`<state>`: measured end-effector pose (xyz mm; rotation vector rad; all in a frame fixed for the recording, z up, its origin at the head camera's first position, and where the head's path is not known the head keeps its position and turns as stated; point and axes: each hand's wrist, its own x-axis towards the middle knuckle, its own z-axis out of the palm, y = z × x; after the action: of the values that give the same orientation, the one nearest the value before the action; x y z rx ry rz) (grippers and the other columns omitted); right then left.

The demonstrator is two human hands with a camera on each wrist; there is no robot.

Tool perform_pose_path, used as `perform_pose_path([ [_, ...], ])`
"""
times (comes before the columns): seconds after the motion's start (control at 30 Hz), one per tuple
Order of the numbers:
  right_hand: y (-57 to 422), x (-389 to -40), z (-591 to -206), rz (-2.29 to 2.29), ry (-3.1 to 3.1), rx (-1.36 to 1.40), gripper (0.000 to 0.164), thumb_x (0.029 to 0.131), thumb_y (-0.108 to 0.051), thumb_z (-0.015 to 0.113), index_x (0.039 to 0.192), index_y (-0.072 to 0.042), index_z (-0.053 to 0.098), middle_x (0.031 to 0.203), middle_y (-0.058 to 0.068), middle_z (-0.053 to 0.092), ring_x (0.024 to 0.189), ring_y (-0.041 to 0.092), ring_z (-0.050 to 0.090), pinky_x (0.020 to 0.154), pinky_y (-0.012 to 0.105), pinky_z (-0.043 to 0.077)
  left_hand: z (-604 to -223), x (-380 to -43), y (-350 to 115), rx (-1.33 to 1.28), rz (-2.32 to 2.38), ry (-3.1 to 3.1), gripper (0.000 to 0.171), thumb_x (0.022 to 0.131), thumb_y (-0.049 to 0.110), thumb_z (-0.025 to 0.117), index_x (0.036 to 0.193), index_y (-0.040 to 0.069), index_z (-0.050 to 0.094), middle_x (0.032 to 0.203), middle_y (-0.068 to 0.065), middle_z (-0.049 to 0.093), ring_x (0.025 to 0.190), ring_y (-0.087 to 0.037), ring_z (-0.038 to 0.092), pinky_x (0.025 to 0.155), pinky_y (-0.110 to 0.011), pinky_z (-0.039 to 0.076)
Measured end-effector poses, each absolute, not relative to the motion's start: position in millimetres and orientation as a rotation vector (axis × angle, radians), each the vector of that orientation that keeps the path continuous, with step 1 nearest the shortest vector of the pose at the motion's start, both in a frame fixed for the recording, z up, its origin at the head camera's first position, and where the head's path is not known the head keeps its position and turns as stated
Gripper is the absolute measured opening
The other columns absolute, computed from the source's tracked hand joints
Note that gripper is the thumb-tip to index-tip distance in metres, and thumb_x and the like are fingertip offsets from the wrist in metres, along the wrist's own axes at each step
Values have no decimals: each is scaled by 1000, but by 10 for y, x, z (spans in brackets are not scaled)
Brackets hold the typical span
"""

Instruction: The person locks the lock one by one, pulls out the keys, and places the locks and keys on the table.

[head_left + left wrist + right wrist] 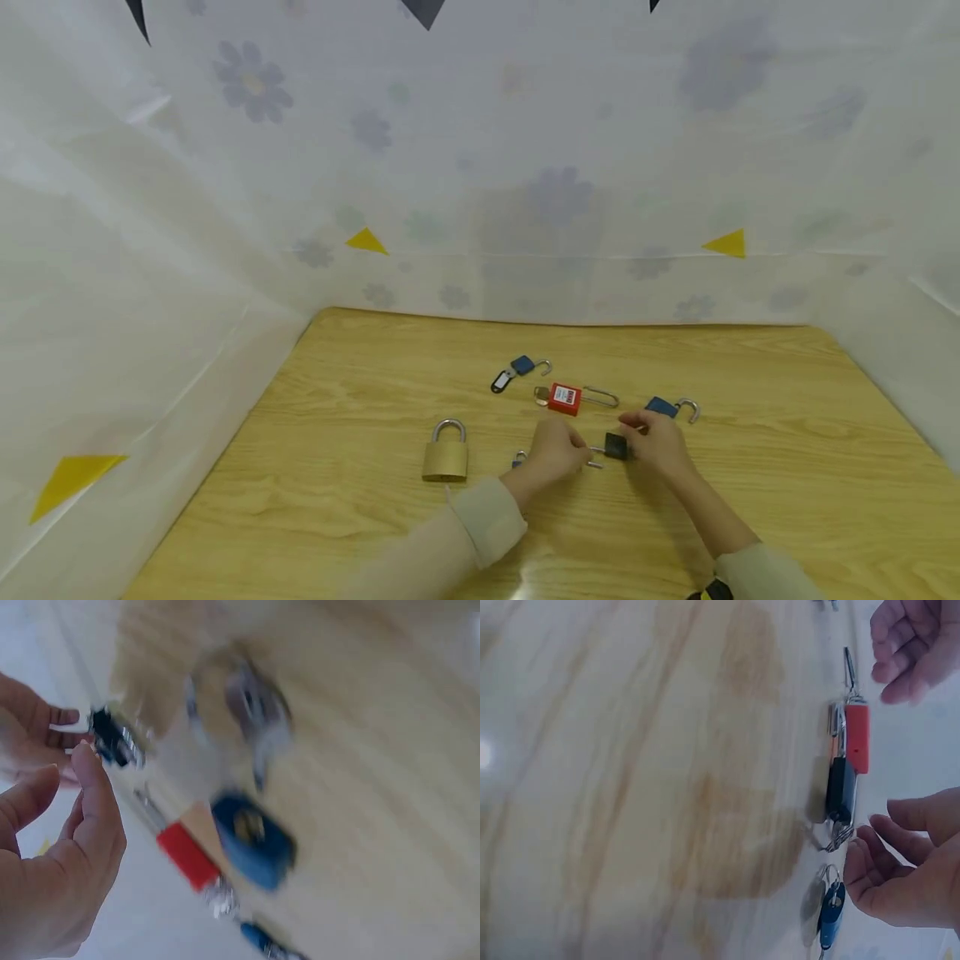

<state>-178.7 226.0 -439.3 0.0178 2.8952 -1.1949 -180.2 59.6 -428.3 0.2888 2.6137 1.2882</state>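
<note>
Two hands, the left hand (553,450) and the right hand (662,443), face each other low over the worktop (360,383), with the black padlock (617,447) between them. The left arm slants from the near side toward the far right, its pale sleeve (489,520) pushed back from the wrist; the hand shows its back to the head view and points its fingers rightward. In the left wrist view its thumb and forefinger stand apart in a loose curve, gripping nothing. The right arm leans the other way, from the near right toward the far left, with its own cuff (765,573) behind the wrist. Its fingers are loosely bent, parted from the thumb and gripping nothing, just beside the metal pieces (840,837) at the right end of the black padlock; whether they touch these, I cannot tell. The black padlock lies with its shackle (596,464) toward the left hand, whose fingertips are close to it. Just past the right hand is a blue padlock (661,406) with its shackle out to the right. Farther off, to the left of that, lie a red padlock (565,398) and another blue one (522,364) with a key tag (501,382). Left of the left hand sits a large brass padlock (445,461).
</note>
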Motion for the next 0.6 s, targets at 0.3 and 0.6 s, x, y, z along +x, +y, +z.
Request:
perform_pose_path([
  [0.3,2208,-1848,-4515,-1137,2805,-36,23,88,-2,58,105,12,61,102,26,63,91,31,60,74,39,52,-4368,-1720,991,-305,1625,2237,13,76,-5,67,64,-9,64,64,-22,67,60,-31,68,50,-29,57],
  [0.6,2144,-1794,-4536,-1197,2812,60,17,86,-1,59,96,13,58,96,24,57,85,28,57,69,35,49,-4365,-1766,1008,-434,1663,2195,10,77,-9,63,71,-6,56,63,-21,66,63,-32,69,53,-29,57],
])
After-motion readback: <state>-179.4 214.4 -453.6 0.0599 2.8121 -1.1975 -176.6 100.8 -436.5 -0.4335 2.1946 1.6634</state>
